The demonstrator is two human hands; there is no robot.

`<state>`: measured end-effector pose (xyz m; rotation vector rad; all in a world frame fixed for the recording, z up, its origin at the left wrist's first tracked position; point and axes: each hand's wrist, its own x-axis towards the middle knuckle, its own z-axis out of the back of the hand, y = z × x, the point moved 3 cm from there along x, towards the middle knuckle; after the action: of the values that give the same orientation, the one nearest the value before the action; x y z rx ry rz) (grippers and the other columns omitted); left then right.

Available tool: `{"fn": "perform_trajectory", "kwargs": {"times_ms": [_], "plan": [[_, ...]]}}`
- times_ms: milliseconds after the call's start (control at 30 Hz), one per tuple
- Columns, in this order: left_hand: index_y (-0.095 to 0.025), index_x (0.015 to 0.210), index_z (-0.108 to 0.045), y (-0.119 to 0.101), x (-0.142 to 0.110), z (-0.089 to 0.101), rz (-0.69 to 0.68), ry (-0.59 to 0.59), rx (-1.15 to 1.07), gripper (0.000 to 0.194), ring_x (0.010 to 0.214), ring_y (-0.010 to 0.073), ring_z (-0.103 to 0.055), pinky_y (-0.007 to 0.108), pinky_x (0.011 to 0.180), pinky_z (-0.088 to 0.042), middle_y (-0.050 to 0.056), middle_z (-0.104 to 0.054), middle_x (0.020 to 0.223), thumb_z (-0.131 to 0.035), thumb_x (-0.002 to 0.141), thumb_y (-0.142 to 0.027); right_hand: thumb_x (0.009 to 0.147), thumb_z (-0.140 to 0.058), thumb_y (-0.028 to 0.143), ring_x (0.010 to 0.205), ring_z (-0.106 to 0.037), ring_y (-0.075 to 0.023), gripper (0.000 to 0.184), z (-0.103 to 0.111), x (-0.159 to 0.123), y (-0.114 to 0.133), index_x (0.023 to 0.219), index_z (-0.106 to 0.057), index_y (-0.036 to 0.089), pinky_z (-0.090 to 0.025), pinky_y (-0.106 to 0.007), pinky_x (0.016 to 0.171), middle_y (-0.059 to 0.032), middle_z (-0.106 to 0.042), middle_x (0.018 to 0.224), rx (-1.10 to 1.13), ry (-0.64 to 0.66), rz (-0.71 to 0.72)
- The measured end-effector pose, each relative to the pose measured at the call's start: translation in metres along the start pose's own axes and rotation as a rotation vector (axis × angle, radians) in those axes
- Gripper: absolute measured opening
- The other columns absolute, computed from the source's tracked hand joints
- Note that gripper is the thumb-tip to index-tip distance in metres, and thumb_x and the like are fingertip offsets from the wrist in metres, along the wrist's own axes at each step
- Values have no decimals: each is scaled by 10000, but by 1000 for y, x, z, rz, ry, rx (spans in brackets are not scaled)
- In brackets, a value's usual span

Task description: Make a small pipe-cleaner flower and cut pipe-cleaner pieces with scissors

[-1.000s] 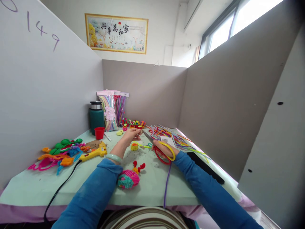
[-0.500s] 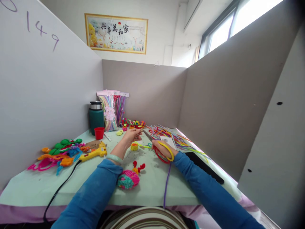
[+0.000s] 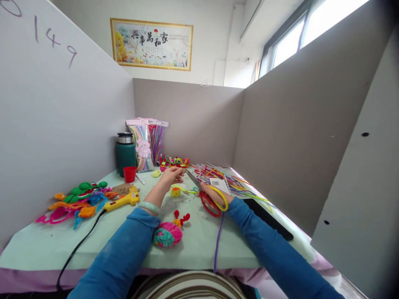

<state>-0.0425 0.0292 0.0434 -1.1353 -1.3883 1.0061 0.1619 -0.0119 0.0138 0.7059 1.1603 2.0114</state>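
My right hand grips a pair of scissors with one yellow and one red handle loop, the blades pointing forward and left. Just left of the blade tips, my left hand is closed in a pinch on something small that I cannot make out. Below the hands lie a small yellow and orange piece and a pink and turquoise fuzzy ball with an orange and red bit beside it. A purple pipe cleaner hangs toward the table's front edge under my right wrist.
At left are a yellow glue gun with a black cord, coloured fuzzy pieces, a red cup and a green bottle. Bagged pipe cleaners stand behind. Loose pipe cleaners and a black flat object lie at right.
The scissors' loops have spread apart a little, the red one now showing below the yellow. My left hand has shifted very slightly left.
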Motion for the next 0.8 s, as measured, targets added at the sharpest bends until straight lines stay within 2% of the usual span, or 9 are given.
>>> {"fn": "perform_trajectory", "kwargs": {"times_ms": [100,267,433,667,800], "plan": [[-132,742,-580,-2,1,0,-33,-12,87,284,431,70,-527,247,519,-493,-1,-609,635,-728,687,-369,860,-200,724,316,-393,-76,684,1,0,-2,859,-563,145,-330,-203,346,43,-456,443,-7,-1,-26],[-140,703,-574,-4,2,0,-68,-1,183,235,423,77,-518,230,489,-467,2,-606,594,-698,705,-339,882,-233,688,309,-392,-78,651,3,-3,2,848,-571,131,-323,-195,347,45,-444,394,-113,-29,34],[-153,666,-563,-4,4,0,-163,15,254,204,407,70,-504,195,452,-426,-8,-592,559,-681,709,-313,861,-190,724,290,-390,-83,692,4,1,-3,842,-569,146,-315,-194,319,51,-451,405,38,40,-71],[-145,751,-584,-3,0,-1,-89,85,137,303,459,81,-530,259,546,-509,-18,-579,604,-710,670,-409,884,-183,693,309,-406,-70,679,2,-3,0,868,-576,140,-309,-183,331,43,-477,452,154,194,-66],[-139,742,-593,-4,0,0,-72,31,149,312,447,79,-521,262,525,-501,-14,-571,620,-725,658,-409,885,-187,692,304,-393,-69,662,3,-3,-1,863,-567,151,-303,-184,331,49,-471,443,110,129,-68]]}}
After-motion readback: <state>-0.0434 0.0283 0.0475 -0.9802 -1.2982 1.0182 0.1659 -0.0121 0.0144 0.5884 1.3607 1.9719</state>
